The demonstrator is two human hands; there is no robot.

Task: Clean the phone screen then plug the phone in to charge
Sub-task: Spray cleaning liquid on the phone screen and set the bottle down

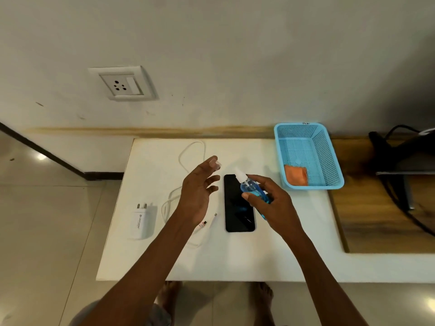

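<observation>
A black phone [236,215] lies screen up in the middle of the white table [235,260]. Above its top half my right hand [275,203] grips a small spray bottle of blue liquid [250,188], white nozzle uncovered and tilted toward the wall. My left hand [199,191] hovers just left of the phone and pinches the bottle's clear cap [217,164] between thumb and fingertips. A white charging cable [188,161] loops on the table under my left hand. The white charger adapter [141,222] lies at the table's left edge. An orange cloth [297,175] rests in the blue basket [329,161].
A wall socket [122,84] with a switch sits on the wall above the table's left end. A wooden surface [376,220] with black equipment and dark cables adjoins the table on the right. My bare feet show on the tiled floor below the front edge.
</observation>
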